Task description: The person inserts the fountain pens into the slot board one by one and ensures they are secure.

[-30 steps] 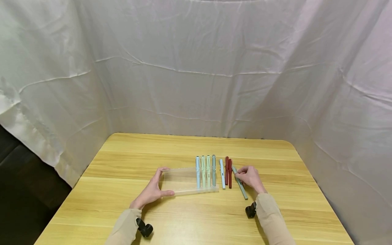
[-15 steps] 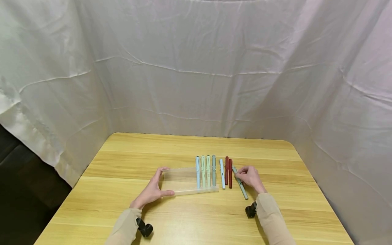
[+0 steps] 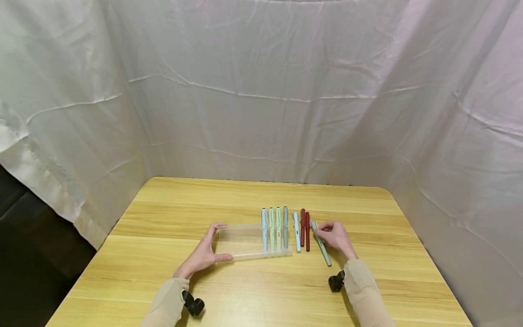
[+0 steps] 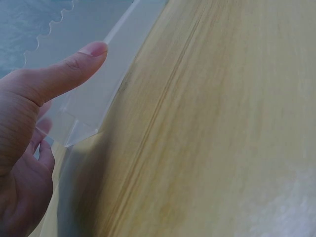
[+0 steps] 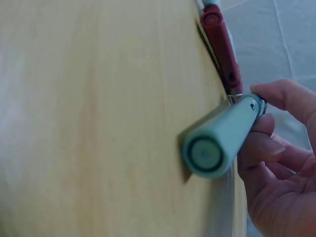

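Observation:
My left hand [image 3: 202, 257] grips the left end of a clear plastic pen tray [image 3: 239, 240], thumb along its near edge. The left wrist view shows the tray's scalloped ridge [image 4: 49, 33] beyond the thumb. On the tray's right part lie a light blue pen [image 3: 264, 231], two pale green pens [image 3: 275, 229] and a grey-green pen [image 3: 285, 229], side by side. My right hand [image 3: 336, 237] pinches another grey-green pen [image 3: 324, 252] toward its far end. That pen slants, its near end pointing at the camera in the right wrist view.
Between the tray and my right hand lie a light blue pen [image 3: 297, 234] and two dark red pens [image 3: 308, 234]. All are on a wooden table [image 3: 261, 295], with a pale curtain [image 3: 261, 127] behind it and at both sides.
My right hand and wrist have shifted very slightly to the right, and the pinched pen has moved slightly with them. The left hand, tray and other pens stay put.

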### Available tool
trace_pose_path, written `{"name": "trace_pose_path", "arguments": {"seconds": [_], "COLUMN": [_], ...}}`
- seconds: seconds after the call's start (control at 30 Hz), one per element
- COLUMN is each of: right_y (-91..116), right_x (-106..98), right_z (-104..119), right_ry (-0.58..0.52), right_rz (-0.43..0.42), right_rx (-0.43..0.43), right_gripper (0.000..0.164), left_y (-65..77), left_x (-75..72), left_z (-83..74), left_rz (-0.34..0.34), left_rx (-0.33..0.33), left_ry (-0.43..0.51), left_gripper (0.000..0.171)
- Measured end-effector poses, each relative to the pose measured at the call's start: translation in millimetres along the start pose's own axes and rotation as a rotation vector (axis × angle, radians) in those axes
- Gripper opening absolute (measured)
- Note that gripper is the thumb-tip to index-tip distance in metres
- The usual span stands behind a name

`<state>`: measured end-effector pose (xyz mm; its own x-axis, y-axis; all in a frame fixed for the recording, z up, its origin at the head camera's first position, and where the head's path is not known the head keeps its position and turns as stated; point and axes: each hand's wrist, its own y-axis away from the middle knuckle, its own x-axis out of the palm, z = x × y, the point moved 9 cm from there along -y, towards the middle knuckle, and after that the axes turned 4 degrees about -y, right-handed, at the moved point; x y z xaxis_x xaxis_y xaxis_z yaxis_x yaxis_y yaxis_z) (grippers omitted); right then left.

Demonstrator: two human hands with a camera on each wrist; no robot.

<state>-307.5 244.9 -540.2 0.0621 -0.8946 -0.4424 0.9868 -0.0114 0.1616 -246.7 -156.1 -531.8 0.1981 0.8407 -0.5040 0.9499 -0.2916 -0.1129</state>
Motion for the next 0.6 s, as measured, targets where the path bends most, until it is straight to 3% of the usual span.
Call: {"name": "trace_pose_path", "arguments": {"seconds": [0.23,0.6], "right_y": [3.0,8.4], "right_x": [-1.4,-2.3], "right_z": [2.2,8.5], "right_ry": [-0.137,-0.244], "right_rz": [0.013,0.007], "right_rx": [0.001,-0.017], "right_gripper": [0.023,0.033], "left_y": [0.1,0.3], "left_x": [0.5,0.3], "left_z": [-0.3,-0.3], "left_rz": [0.0,-0.003], "left_rx": [0.009,0.013], "left_ry": [-0.001,0.006], "left_gripper": [0.093,0.092]}}
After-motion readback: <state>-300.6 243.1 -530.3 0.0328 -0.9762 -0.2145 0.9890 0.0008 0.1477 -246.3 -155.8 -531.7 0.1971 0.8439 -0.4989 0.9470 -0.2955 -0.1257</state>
